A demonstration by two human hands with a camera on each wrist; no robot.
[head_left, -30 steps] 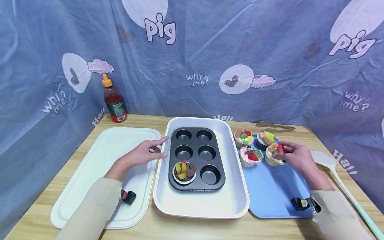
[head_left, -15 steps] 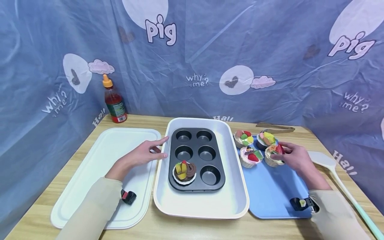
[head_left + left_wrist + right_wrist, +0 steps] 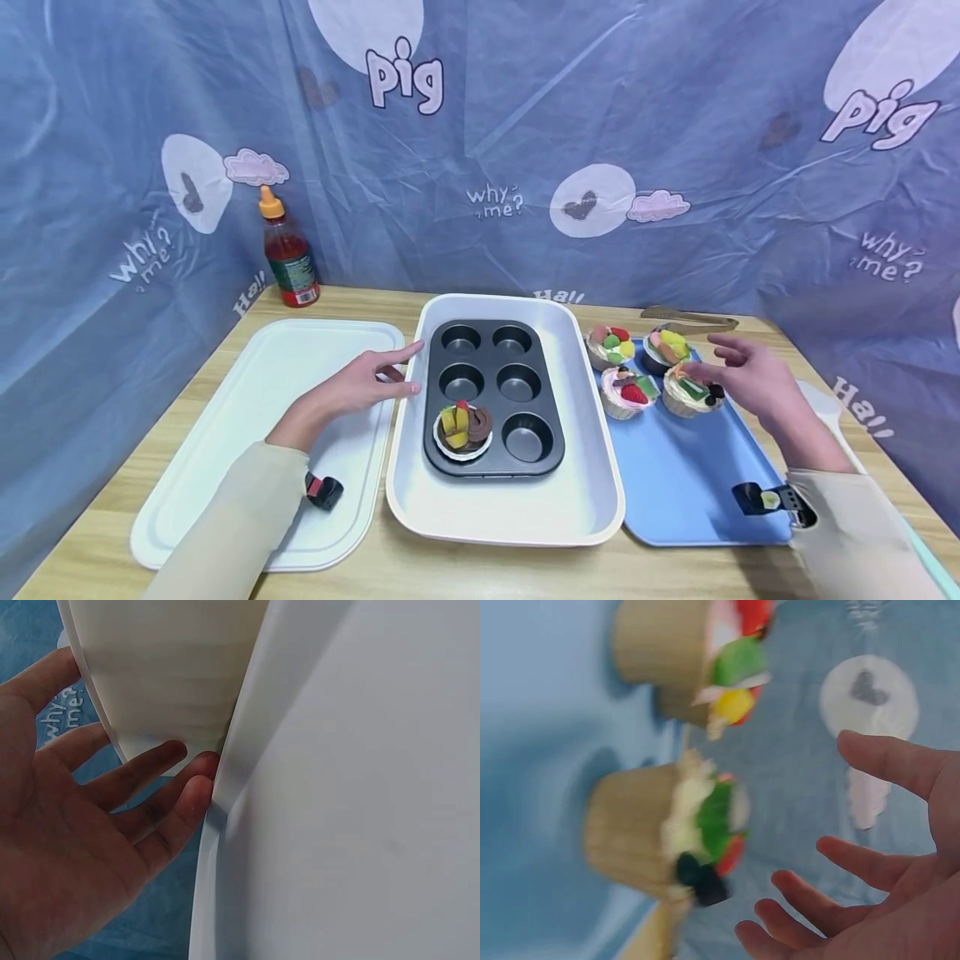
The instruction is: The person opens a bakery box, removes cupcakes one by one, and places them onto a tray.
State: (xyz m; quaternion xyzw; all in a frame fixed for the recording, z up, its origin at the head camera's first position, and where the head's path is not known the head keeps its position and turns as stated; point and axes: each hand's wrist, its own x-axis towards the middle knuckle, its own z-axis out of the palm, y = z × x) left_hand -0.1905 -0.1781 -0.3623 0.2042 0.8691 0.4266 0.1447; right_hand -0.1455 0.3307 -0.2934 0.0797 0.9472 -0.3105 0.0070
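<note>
My left hand [image 3: 360, 384] touches the left rim of a deep white tray [image 3: 510, 512] with its thumb and forefinger apart. Inside that tray lies a dark muffin pan [image 3: 489, 392]. A chocolate cupcake [image 3: 461, 432] with yellow fruit sits in the pan's front-left cup. My right hand [image 3: 750, 382] hovers over a cream cupcake [image 3: 682, 402] on a blue tray [image 3: 682, 492]. In the right wrist view its fingers are spread, with a gap to the cream cupcake [image 3: 634, 829]. The hand partly hides this cupcake's topping in the head view. Close by stand a strawberry cupcake [image 3: 621, 405] and two more cupcakes behind.
A flat white tray [image 3: 225, 450] lies at left, below the left forearm. A sauce bottle [image 3: 291, 262] stands at the back left. Tongs [image 3: 690, 319] lie behind the blue tray. A spatula [image 3: 828, 408] lies at far right, partly hidden by the right arm.
My right hand has let go of the cream cupcake, spread its fingers and drawn slightly up and to the right. My left hand stays at the tray's rim.
</note>
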